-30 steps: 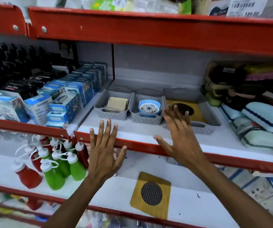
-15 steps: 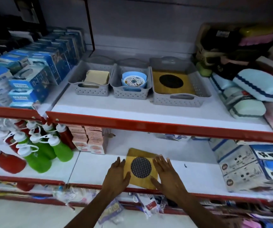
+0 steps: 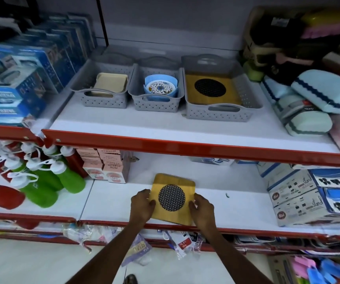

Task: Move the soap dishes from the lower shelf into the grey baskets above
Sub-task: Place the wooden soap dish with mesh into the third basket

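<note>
A square wooden soap dish point(image 3: 173, 182) with a round black mesh centre lies on the lower shelf point(image 3: 236, 203) near its front edge. My left hand point(image 3: 141, 207) grips its left edge and my right hand point(image 3: 203, 208) grips its right edge. On the upper shelf stand three grey baskets. The left basket point(image 3: 103, 101) holds a beige dish point(image 3: 111, 84). The middle basket point(image 3: 154, 105) holds a blue round dish point(image 3: 161, 88). The large right basket point(image 3: 222, 113) holds a matching wooden dish point(image 3: 210, 89).
Green and red squeeze bottles point(image 3: 40, 181) and pink boxes point(image 3: 107, 167) crowd the lower shelf's left. White and blue cartons point(image 3: 312, 193) fill its right. Blue boxes point(image 3: 21, 83) and pale cases point(image 3: 318, 93) flank the baskets. A red shelf rail point(image 3: 185, 146) runs above the dish.
Both hands came down from the upper shelf to the lower one and closed on the sides of the wooden soap dish. The view tilted downward.
</note>
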The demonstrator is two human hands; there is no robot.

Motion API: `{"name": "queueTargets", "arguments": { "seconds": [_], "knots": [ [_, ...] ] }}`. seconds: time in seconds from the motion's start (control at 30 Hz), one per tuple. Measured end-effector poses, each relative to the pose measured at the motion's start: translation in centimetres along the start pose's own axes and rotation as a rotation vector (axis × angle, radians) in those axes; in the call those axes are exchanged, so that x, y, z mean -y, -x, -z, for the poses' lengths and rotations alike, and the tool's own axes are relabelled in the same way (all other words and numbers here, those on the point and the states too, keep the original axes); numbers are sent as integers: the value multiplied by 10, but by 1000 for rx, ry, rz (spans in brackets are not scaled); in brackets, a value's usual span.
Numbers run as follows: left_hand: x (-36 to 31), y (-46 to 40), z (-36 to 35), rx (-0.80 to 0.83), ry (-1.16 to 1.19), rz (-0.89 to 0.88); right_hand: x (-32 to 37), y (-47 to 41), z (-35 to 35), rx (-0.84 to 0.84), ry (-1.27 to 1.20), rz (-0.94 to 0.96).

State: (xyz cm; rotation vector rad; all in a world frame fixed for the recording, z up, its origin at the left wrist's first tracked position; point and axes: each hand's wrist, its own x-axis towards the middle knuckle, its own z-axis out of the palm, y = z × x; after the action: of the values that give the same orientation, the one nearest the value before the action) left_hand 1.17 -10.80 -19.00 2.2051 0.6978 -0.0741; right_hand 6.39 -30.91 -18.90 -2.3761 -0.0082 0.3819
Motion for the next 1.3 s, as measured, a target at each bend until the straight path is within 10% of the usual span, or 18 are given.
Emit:
{"name": "queueTargets", "arguments": {
  "seconds": [0.93, 1.13, 1.3],
  "knots": [
    [-157, 70, 195, -123, 916, -372, 171, 42, 183, -350, -1025, 491],
    [-193, 61, 196, -53, 1008, -242, 178, 28, 209, -349, -838, 564],
    [-242, 38, 202, 5, 1094, -260, 179, 25, 253, -327, -90, 864]
  ]
}}
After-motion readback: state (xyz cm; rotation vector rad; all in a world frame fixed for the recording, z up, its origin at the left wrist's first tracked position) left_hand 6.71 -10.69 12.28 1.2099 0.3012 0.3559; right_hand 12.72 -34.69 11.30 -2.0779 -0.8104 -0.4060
